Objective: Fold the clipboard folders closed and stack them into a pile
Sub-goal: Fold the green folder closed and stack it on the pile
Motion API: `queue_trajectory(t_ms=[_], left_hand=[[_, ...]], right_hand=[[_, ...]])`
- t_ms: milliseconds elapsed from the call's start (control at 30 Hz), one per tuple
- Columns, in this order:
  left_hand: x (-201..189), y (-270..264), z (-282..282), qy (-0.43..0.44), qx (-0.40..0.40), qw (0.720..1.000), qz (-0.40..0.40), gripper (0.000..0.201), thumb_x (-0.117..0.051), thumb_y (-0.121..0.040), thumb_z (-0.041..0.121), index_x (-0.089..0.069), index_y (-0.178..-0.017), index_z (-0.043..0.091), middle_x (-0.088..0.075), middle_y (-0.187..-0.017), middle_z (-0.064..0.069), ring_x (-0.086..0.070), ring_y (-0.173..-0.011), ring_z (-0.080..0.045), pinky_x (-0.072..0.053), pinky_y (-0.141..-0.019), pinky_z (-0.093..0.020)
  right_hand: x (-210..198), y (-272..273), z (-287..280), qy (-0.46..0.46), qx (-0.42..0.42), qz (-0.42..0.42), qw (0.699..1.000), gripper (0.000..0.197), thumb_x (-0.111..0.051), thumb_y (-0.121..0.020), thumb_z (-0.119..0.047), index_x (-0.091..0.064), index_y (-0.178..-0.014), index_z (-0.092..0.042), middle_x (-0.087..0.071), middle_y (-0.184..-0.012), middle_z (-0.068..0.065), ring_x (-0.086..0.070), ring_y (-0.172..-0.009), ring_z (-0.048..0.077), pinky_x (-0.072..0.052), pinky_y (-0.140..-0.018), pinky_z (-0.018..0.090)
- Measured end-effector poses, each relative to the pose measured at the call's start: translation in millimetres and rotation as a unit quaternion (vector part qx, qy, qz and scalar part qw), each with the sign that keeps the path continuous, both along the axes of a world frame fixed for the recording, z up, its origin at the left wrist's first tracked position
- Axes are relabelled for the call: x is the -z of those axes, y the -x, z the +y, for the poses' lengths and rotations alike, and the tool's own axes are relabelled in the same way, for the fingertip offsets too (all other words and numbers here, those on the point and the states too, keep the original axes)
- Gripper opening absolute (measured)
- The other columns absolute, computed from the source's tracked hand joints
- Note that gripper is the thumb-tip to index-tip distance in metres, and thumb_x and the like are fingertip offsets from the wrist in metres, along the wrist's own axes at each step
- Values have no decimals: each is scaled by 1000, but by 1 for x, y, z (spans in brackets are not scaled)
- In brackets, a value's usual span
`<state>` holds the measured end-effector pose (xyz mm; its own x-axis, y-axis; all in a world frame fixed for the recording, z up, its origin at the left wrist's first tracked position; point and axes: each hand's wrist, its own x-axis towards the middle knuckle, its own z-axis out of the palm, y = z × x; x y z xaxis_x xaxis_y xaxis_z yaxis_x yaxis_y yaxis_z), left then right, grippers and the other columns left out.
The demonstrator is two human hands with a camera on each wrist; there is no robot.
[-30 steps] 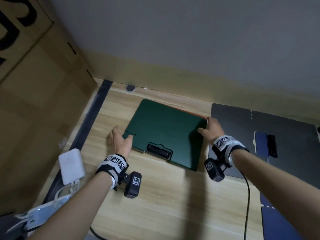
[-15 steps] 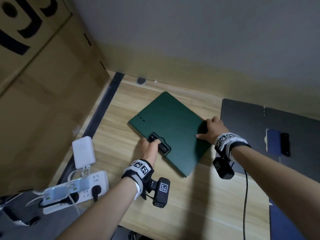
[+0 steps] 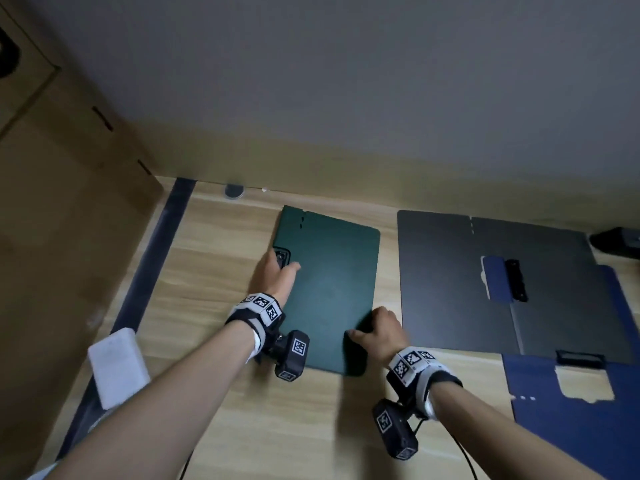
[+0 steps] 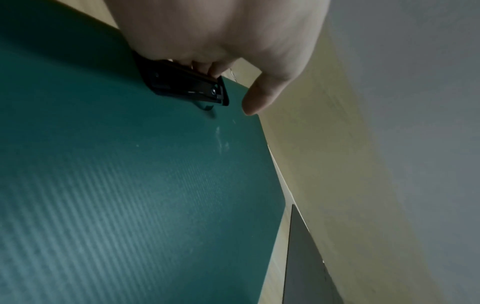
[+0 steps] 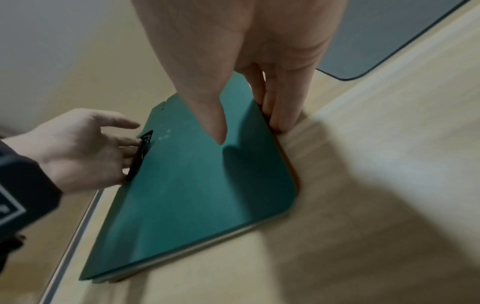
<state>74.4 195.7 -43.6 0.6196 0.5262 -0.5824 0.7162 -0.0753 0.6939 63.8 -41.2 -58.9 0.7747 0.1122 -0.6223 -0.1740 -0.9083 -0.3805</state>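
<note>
A closed green folder [image 3: 332,289] lies flat on the wooden desk [image 3: 214,278], long side pointing away from me, black clip [image 3: 281,258] at its left edge. An orange edge [image 5: 285,158] of another folder shows under it. My left hand [image 3: 277,275] rests at the left edge, straight fingers [image 5: 127,144] against the clip [image 5: 141,156], thumb [image 4: 259,96] over the cover [image 4: 130,185]. My right hand [image 3: 377,329] grips the near right edge, thumb [image 5: 215,123] on top, fingers [image 5: 275,107] down the side. A black folder [image 3: 450,278] and a blue folder [image 3: 571,420] lie open to the right.
A white adapter [image 3: 116,365] sits near the desk's left edge, beside a dark strip [image 3: 152,271] and a tall cardboard box [image 3: 52,254]. The wall runs close behind the folders. A small round black cap [image 3: 234,192] lies at the back. Bare wood lies in front of the green folder.
The green folder has turned clockwise, so its clip went from the near edge to the left. My left hand followed the clip; my right hand came to the near right edge.
</note>
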Motion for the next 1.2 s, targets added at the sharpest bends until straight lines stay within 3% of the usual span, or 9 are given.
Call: queue_trajectory(t_ms=[100,300,400,467,633,800,900,1000,1200], left_hand=[[25,-14,9,9,-5,1000,-4,91,-56,-57,55,-38,-144,34,-51,-145,2,-50,-131,-30,-40,-108,-51],[4,-8,12,17,2,1000,2,94,-55,-60,56,-26,-148,42,-41,-154,8,-42,-138,-27,-35,-112,-51],[-7,-3,8,25,9,1000,-7,85,-60,-79,37,-20,-155,31,-30,-160,3,-32,-145,-27,-28,-117,-50],[-12,-1,8,38,23,999,-19,83,-59,-83,29,-20,-156,27,-29,-160,1,-29,-146,-27,-26,-118,-49],[-14,7,17,22,89,996,-16,76,-57,-88,22,-22,-155,23,-29,-160,0,-32,-144,-25,-28,-118,-46],[-13,20,27,1,63,998,-10,50,-55,-89,16,-51,-139,17,-61,-133,-6,-59,-115,-29,-45,-91,-33],[-10,23,28,25,46,998,-32,43,-56,-89,13,-58,-132,16,-66,-124,-7,-61,-107,-28,-45,-85,-32],[-10,17,29,35,14,999,-39,36,-54,-91,13,-62,-126,14,-66,-117,-7,-58,-96,-24,-40,-69,-26],[-8,4,34,51,-8,998,-45,46,-54,-91,15,-53,-136,12,-60,-126,1,-54,-110,-21,-39,-92,-29]], right_hand=[[-4,-19,8,-11,21,14,1000,64,-71,-69,-56,-55,-110,-9,-59,-112,10,-62,-100,33,-51,-83,36],[-3,-36,14,-74,97,23,992,67,-62,-49,-54,-62,-101,-12,-66,-101,11,-66,-91,31,-57,-82,42],[1,-31,13,-70,97,23,993,65,-54,-45,-57,-66,-92,-12,-68,-98,12,-66,-87,32,-57,-79,40],[2,-24,12,-57,82,29,995,61,-51,-49,-56,-67,-88,-11,-68,-95,13,-66,-85,31,-55,-76,35],[0,-6,6,-14,38,38,998,34,-50,-64,-47,-56,-79,-16,-62,-88,12,-55,-76,27,-37,-67,27],[-3,-17,11,-68,95,23,993,36,-56,-63,-40,-66,-78,-10,-71,-84,11,-66,-80,30,-51,-69,32],[-5,-22,14,-115,151,35,981,29,-61,-69,-38,-67,-77,-11,-71,-85,12,-65,-83,31,-50,-74,35],[-4,-32,17,-135,172,49,975,40,-55,-63,-40,-69,-80,-7,-69,-84,11,-61,-81,30,-43,-65,34],[0,-60,29,-172,203,52,962,35,-57,-62,-31,-70,-81,-5,-72,-84,15,-64,-76,31,-45,-62,32]])
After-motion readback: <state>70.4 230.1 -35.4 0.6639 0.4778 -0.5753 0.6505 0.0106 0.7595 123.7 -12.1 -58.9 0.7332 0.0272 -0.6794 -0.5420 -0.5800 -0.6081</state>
